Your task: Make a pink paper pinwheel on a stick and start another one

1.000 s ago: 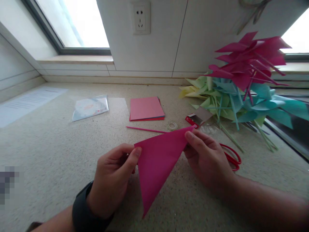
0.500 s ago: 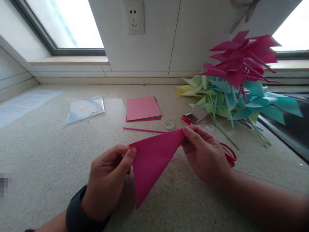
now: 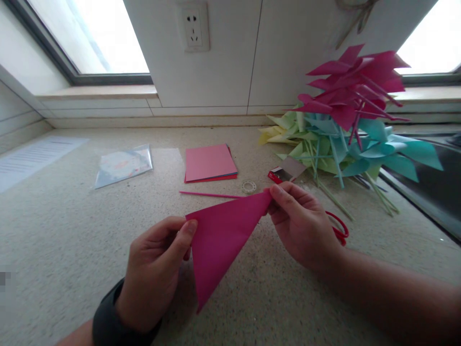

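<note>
Barely anything's shifted in the last second; left hand (image 3: 153, 276) and right hand (image 3: 302, 226) still pinch the 2 upper corners of the folded pink triangle (image 3: 219, 238), held just above the counter (image 3: 72, 226); fold looks unfinished.

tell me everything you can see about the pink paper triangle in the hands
The pink paper triangle is a sheet of deep pink paper folded into a flat triangle, matte and smooth. It is held up above the speckled counter, its long top edge slanting up to the right and its sharpest corner pointing down toward the camera. The left hand pinches the left corner between thumb and fingers; the right hand pinches the upper right corner. Nothing else touches it.
</note>
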`<control>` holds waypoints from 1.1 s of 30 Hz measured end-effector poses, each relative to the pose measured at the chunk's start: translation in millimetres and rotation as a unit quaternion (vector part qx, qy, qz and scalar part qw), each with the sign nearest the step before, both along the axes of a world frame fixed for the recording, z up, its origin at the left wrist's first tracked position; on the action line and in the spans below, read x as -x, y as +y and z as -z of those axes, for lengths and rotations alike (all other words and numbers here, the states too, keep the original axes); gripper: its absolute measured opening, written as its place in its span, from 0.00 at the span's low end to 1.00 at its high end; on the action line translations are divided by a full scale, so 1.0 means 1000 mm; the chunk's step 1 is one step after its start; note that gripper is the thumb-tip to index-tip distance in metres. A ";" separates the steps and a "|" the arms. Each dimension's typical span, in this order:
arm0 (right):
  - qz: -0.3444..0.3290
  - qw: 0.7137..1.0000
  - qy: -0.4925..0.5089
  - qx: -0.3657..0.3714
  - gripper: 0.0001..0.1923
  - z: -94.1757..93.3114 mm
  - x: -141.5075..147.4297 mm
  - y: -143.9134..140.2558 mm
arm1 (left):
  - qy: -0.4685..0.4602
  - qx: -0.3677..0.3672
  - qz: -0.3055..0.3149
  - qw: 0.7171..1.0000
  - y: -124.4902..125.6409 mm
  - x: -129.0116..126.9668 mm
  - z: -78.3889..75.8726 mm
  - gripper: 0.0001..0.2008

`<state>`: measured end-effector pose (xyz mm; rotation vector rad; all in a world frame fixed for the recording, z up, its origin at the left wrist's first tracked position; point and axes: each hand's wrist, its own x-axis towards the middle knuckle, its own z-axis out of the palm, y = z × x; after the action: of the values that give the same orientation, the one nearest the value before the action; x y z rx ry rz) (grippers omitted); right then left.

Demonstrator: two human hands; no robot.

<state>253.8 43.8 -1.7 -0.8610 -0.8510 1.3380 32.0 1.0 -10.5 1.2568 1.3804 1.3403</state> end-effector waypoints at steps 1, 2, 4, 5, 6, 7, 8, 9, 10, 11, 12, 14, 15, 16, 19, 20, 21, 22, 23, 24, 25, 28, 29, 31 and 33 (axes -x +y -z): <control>-0.002 1.000 0.001 -0.004 0.10 0.000 0.000 0.000 | 0.002 -0.001 0.000 1.000 0.000 0.000 0.000 0.09; -0.002 1.000 0.001 -0.008 0.11 0.000 0.000 0.000 | 0.005 -0.003 0.003 1.000 0.000 0.000 -0.001 0.09; 0.004 1.000 -0.003 -0.017 0.11 0.000 0.000 0.001 | 0.010 -0.005 0.007 1.000 0.000 0.000 -0.002 0.10; 0.009 1.000 -0.007 -0.018 0.11 0.000 0.000 0.001 | 0.010 -0.003 0.009 1.000 0.000 0.000 -0.002 0.10; 0.015 1.000 -0.012 -0.016 0.10 0.000 0.000 0.002 | 0.007 -0.001 0.009 1.000 -0.001 0.000 -0.002 0.11; 0.021 1.000 -0.014 -0.014 0.10 0.000 0.000 0.002 | 0.000 0.005 0.009 1.000 -0.001 0.001 -0.001 0.11; 0.027 0.999 -0.015 -0.012 0.10 0.000 -0.001 0.003 | -0.008 0.011 0.008 1.000 -0.001 0.001 0.000 0.11; 0.032 0.999 -0.014 -0.012 0.10 0.000 -0.001 0.004 | -0.018 0.019 0.006 1.000 -0.001 0.002 0.001 0.11; 0.036 0.999 -0.009 -0.014 0.09 0.001 -0.002 0.005 | -0.027 0.026 0.005 0.999 -0.001 0.002 0.003 0.11; 0.037 0.999 -0.003 -0.016 0.10 0.001 -0.002 0.005 | -0.037 0.031 0.004 0.999 -0.001 0.003 0.004 0.11; 0.034 0.999 0.002 -0.017 0.11 0.001 -0.003 0.005 | -0.046 0.035 0.003 0.998 -0.001 0.003 0.005 0.11; 0.020 1.000 0.002 -0.016 0.12 0.001 -0.004 0.005 | -0.060 0.037 0.000 0.998 -0.001 0.003 0.007 0.11; 0.012 1.000 0.001 -0.017 0.12 0.001 -0.004 0.004 | -0.065 0.036 -0.003 0.997 -0.001 0.003 0.007 0.11; 0.004 1.000 -0.002 -0.017 0.11 0.001 -0.003 0.003 | -0.068 0.035 -0.005 0.997 -0.001 0.003 0.006 0.11; -0.003 1.000 -0.012 -0.021 0.06 0.002 -0.003 0.000 | -0.070 0.034 -0.011 0.997 0.000 0.002 0.006 0.11; -0.001 1.000 -0.021 -0.019 0.06 0.003 -0.003 0.000 | -0.070 0.035 -0.014 0.997 0.000 0.002 0.005 0.11; 0.003 0.999 -0.034 -0.018 0.07 0.003 -0.003 -0.001 | -0.069 0.035 -0.018 0.997 0.000 0.002 0.005 0.11; 0.005 0.999 -0.047 -0.016 0.07 0.004 -0.003 -0.001 | -0.068 0.036 -0.022 0.997 0.000 0.002 0.005 0.11; 0.008 0.998 -0.057 -0.014 0.08 0.005 -0.003 -0.001 | -0.068 0.036 -0.025 0.997 0.000 0.002 0.005 0.11; 0.010 0.998 -0.065 -0.014 0.08 0.005 -0.004 -0.001 | -0.066 0.037 -0.027 0.997 -0.001 0.002 0.005 0.11; 0.010 0.997 -0.069 -0.015 0.09 0.006 -0.004 -0.001 | -0.064 0.038 -0.026 0.997 -0.001 0.002 0.004 0.11; 0.009 0.997 -0.076 -0.018 0.10 0.005 -0.005 -0.001 | -0.052 0.037 -0.019 0.998 -0.001 0.002 0.003 0.11; 0.010 0.997 -0.079 -0.019 0.10 0.005 -0.005 0.000 | -0.048 0.036 -0.017 0.998 -0.001 0.002 0.002 0.11; 0.017 0.997 -0.077 -0.022 0.10 0.005 -0.005 0.001 | -0.046 0.037 -0.013 0.998 -0.001 0.001 0.002 0.11; 0.014 0.998 -0.062 -0.026 0.10 0.006 -0.004 0.001 | -0.049 0.044 -0.006 0.998 0.000 0.001 0.002 0.11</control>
<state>257.7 45.1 -7.3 -0.9203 -0.9631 1.2433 31.3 1.2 -12.8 1.1103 1.3657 1.3176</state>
